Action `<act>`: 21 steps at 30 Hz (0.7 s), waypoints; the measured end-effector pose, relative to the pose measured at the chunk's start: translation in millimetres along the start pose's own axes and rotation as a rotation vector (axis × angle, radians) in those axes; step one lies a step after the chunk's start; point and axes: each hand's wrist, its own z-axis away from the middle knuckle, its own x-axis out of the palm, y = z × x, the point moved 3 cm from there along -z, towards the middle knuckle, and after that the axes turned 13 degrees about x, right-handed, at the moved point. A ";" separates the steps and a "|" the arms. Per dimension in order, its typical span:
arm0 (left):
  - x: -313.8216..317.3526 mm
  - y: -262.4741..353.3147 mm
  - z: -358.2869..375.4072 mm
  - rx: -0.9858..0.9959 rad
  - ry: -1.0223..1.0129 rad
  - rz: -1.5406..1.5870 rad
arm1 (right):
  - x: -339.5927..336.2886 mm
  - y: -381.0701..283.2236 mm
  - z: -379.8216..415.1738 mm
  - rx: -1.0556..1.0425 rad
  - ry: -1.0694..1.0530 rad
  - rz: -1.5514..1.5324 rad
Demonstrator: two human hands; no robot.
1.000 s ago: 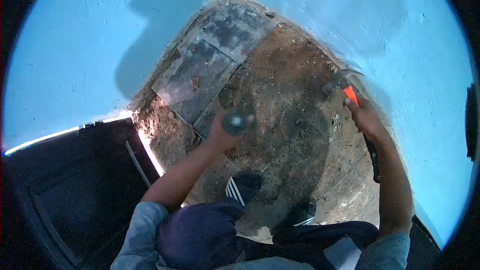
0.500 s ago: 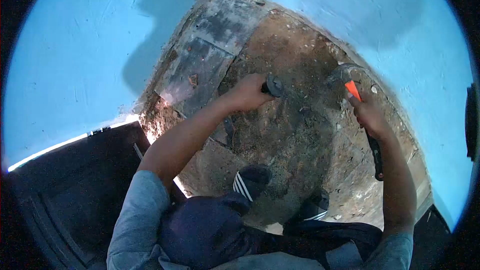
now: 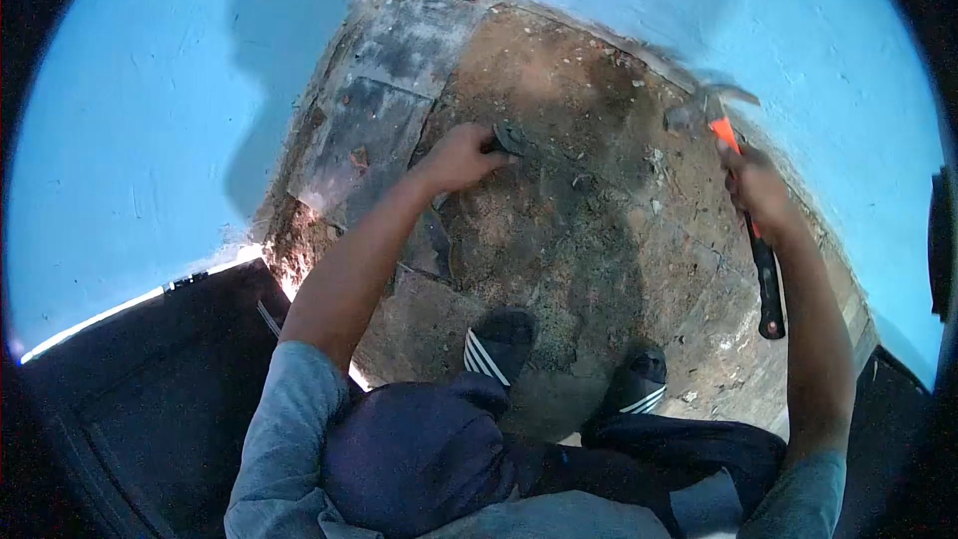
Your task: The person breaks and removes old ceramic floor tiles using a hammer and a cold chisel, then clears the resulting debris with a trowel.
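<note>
My left hand (image 3: 461,158) is closed around a dark chisel (image 3: 509,139), of which only the broad round top shows; its blade is hidden below the hand. It sits low over the broken floor, beside the edge of the grey tiles. Off to the right, my right hand (image 3: 758,185) grips a claw hammer (image 3: 767,289) by its orange and black handle. The metal hammer head (image 3: 711,107) is slightly blurred and stands apart from the chisel, near the right-hand wall.
Grey tiles (image 3: 384,125) lie at the left, beside rough brown ground (image 3: 539,60) with loose rubble. Blue walls (image 3: 150,120) meet at the far corner. My sandalled feet (image 3: 502,339) rest on the floor. A dark door panel (image 3: 170,369) stands at the lower left.
The hammer has moved to the right, away from the chisel, and its head shows more clearly. The view has shifted, so the floor and my left hand appear further left.
</note>
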 end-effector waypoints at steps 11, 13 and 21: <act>0.8 2.9 0.1 0.067 -0.010 -0.034 | 120.8 -35.0 -0.1 -0.305 0.685 -0.046; 10.1 -10.1 0.7 0.181 0.014 -0.003 | 185.1 -24.7 17.1 -0.338 0.290 0.054; -2.1 11.7 8.1 0.107 0.002 -0.055 | 129.4 -17.3 6.4 -0.277 0.250 -0.123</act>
